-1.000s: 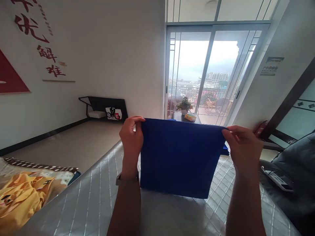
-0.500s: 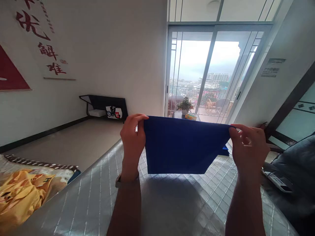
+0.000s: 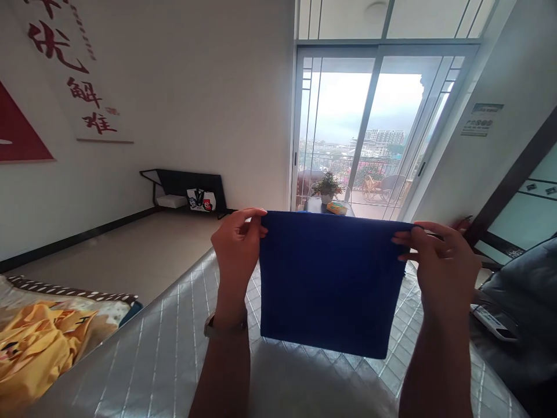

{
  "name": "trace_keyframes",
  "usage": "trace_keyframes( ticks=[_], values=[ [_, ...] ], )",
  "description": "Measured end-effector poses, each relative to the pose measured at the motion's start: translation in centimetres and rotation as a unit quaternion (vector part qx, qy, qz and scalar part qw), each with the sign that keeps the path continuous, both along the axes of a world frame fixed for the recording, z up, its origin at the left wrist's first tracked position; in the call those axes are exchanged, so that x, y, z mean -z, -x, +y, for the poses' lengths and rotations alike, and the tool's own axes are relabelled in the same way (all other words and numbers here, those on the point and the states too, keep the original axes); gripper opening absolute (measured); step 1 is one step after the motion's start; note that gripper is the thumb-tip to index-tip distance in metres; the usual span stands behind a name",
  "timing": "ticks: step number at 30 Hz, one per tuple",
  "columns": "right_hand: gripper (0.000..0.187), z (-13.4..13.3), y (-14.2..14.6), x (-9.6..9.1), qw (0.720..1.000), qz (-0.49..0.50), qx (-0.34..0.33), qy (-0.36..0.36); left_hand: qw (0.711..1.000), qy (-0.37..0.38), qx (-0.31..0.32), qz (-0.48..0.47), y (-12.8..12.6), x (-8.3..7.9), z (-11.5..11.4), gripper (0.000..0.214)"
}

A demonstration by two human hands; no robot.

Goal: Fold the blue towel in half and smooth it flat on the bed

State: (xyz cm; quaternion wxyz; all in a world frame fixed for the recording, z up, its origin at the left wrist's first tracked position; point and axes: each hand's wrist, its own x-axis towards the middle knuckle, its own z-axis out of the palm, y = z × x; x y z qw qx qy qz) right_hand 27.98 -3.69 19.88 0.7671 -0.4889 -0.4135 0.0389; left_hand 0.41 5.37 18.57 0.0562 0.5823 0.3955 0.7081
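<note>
A dark blue cloth [image 3: 331,284], roughly square, hangs stretched between my two hands above a silvery quilted surface [image 3: 174,348]. My left hand [image 3: 239,241] pinches its upper left corner between thumb and fingers. At the upper right corner, my right hand [image 3: 446,255] is closed on the cloth, with some fingertips showing against its face. The lower edge hangs free and slopes slightly down to the right. Whatever lies directly behind the cloth is hidden.
Yellow fabric [image 3: 47,342] lies at the lower left. A black leather seat [image 3: 526,296] stands on the right with a pale device [image 3: 494,322] on it. Beyond are a potted plant [image 3: 327,187] and glass sliding doors [image 3: 339,116]. A black shelf [image 3: 187,180] sits by the wall.
The cloth's lower edge has dropped and it now hangs fuller and squarer. Both hands have come down slightly, and fingers of my right hand now show in front of the cloth.
</note>
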Motion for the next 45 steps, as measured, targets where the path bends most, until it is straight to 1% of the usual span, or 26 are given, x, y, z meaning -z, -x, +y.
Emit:
trace_keyframes(
  ticks=[2, 5, 10, 16, 21, 24, 28, 32, 34, 37, 40, 42, 45],
  values=[
    [0.023, 0.3, -0.2, 0.2, 1.0, 0.007, -0.016, -0.014, 0.999, 0.009, 0.024, -0.029, -0.2, -0.2, -0.2, 0.014],
    [0.018, 0.7, -0.3, 0.4, 0.999, 0.01, -0.031, -0.034, 0.998, -0.015, 0.046, -0.051, -0.3, -0.3, -0.2, 0.014],
    [0.023, 0.6, 0.5, 0.2, 0.998, 0.025, -0.016, -0.061, 0.995, -0.066, 0.055, -0.056, -0.5, -0.2, 0.1, 0.012],
    [0.022, 0.2, 1.3, -0.4, 0.993, 0.03, 0.032, -0.111, 0.992, -0.123, 0.022, -0.019, -1.0, -0.2, -0.5, 0.004],
    [0.021, 0.3, 1.7, -0.6, 0.985, 0.034, 0.056, -0.16, 0.984, -0.158, -0.058, 0.056, -1.6, -0.4, -1.3, 0.006],
    [0.019, 0.3, 2.1, -0.8, 0.981, 0.035, 0.074, -0.175, 0.98, -0.159, -0.08, 0.089, -2.1, -0.4, -1.7, 0.01],
    [0.02, 0.6, 2.3, -0.6, 0.98, 0.028, 0.089, -0.175, 0.981, -0.14, -0.066, 0.121, -2.8, -0.2, -1.5, 0.025],
    [0.019, 1.6, 2.1, -0.1, 0.985, 0.03, 0.07, -0.154, 0.98, -0.139, -0.037, 0.138, -3.4, 0.2, -0.7, 0.038],
    [0.019, 2.0, 1.9, 0.2, 0.988, 0.034, 0.062, -0.139, 0.98, -0.136, -0.023, 0.141, -3.7, 0.5, -0.2, 0.042],
    [0.024, 2.3, 1.9, 0.5, 0.991, 0.032, 0.059, -0.117, 0.983, -0.119, -0.009, 0.14, -4.0, 0.9, 0.4, 0.046],
    [0.026, 2.4, 2.3, 0.6, 0.992, 0.021, 0.051, -0.116, 0.985, -0.106, -0.001, 0.134, -4.3, 1.2, 0.9, 0.05],
    [0.027, 2.3, 2.6, 0.6, 0.991, 0.015, 0.057, -0.12, 0.986, -0.107, 0.0, 0.129, -4.4, 1.3, 1.1, 0.053],
    [0.028, 2.2, 3.1, 0.5, 0.988, 0.014, 0.086, -0.128, 0.988, -0.117, -0.01, 0.105, -4.5, 1.3, 1.2, 0.057]
  ],
)
